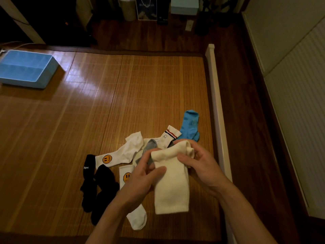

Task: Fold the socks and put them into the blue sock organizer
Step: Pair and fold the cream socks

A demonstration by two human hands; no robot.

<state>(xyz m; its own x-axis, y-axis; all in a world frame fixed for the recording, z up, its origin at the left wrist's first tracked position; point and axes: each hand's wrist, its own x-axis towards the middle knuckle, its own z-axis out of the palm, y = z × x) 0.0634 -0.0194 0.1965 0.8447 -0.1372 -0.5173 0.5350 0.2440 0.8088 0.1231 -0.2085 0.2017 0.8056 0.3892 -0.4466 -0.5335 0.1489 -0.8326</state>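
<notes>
Our left hand [142, 178] and right hand [202, 166] pinch the cream sock [172, 191] mid-fold; next we double it and cross to the blue sock organizer [49, 73], well apart.

This is looking like a bedroom in a home — a woven bamboo mat [123, 94] is covering a wide bed, and a white rail [215, 95] is running along its right edge. Dark wooden floorboards [140, 36] are showing beyond the mat, where a paper bag [146, 8] and a pale box [184, 5] are standing. Loose socks [123, 154] are lying on the mat — household laundry — and a blue sock organizer [48, 73] is sitting at its far left. A white panelled wall [299, 103] is closing off the right side.
</notes>
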